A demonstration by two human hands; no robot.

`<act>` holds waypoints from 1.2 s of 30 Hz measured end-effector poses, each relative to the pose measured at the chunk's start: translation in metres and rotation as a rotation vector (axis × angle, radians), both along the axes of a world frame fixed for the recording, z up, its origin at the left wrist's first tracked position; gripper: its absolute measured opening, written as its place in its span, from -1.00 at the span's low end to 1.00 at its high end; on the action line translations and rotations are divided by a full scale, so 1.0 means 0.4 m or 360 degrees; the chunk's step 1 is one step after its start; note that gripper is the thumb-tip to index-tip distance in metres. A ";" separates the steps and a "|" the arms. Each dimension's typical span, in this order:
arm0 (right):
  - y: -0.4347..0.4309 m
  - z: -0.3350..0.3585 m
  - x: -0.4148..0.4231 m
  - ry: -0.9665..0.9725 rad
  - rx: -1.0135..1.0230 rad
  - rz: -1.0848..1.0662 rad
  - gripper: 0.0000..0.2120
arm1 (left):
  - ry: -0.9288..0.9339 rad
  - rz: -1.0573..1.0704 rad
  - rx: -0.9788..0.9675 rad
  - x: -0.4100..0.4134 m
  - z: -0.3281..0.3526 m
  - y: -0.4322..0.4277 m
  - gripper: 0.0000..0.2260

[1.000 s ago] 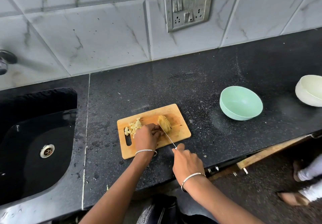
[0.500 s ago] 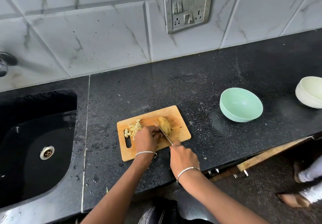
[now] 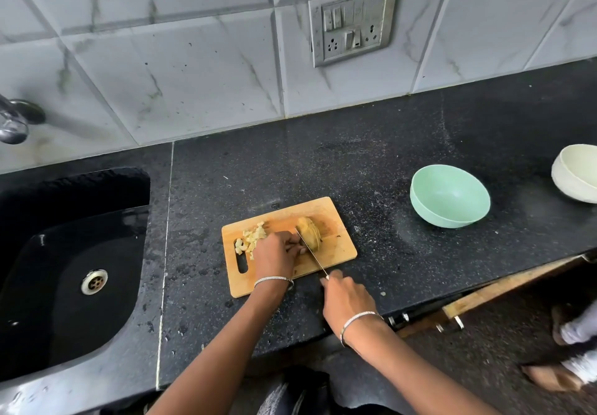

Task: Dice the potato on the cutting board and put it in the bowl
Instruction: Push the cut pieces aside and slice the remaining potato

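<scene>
My right hand (image 3: 347,296) has slid back toward me since half a second ago, fingers wrapped round the handle of the knife (image 3: 310,251), so the blade has drawn down through the potato (image 3: 309,235) just past my left fingertips; I take that as one more slice started, with plenty left uncut. My left hand (image 3: 277,252) lies curled on the cutting board (image 3: 336,248), fingertips bunched against the potato's near side. The diced pieces (image 3: 251,240) sit piled just beyond my left knuckles, none yet in the green bowl (image 3: 450,195), which waits well off to my right across bare counter. My right hand hangs near the counter's front edge; the sink (image 3: 64,269) lies well left of my left arm
</scene>
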State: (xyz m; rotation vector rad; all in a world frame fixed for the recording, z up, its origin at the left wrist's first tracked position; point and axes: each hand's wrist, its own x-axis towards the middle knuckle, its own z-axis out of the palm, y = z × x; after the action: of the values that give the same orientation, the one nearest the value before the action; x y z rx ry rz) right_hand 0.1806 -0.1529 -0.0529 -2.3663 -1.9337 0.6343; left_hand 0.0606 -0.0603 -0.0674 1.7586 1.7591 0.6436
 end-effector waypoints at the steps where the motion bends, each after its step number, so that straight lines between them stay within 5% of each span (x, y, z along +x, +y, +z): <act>1: -0.020 0.008 0.009 0.0018 -0.0024 0.0002 -0.70 | -0.0020 -0.0009 -0.0002 -0.001 -0.001 0.000 -0.92; 10: -0.049 0.151 0.153 0.0202 -0.0304 -0.0002 -0.59 | -0.0011 -0.0194 -0.0068 -0.018 0.005 0.032 -0.87; 16: -0.021 0.132 0.177 0.0388 -0.0062 -0.0222 -0.58 | 0.0517 -0.0489 0.0203 -0.025 0.060 0.079 -0.71; 21: -0.034 0.099 0.171 0.0490 -0.0046 -0.0332 -0.59 | 0.1094 -0.1331 0.0345 -0.011 0.091 0.130 -0.38; 26: -0.038 0.066 0.176 0.0477 -0.0058 -0.0380 -0.58 | 0.1235 -0.1585 0.0363 0.021 0.095 0.176 -0.51; 31: -0.033 0.043 0.185 0.0443 -0.0076 -0.0404 -0.57 | 0.1105 -0.1486 0.0419 0.018 0.077 0.177 -0.65; 36: -0.013 0.018 0.167 0.0373 -0.0061 -0.0392 -0.58 | 0.0942 -0.1036 0.0336 0.005 0.060 0.133 -0.57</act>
State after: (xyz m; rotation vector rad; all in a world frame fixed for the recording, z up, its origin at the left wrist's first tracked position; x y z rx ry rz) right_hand 0.2475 -0.1582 -0.0455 -2.3732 -1.5214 0.8881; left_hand 0.0625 -0.0072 -0.0436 2.6841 1.3219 0.0201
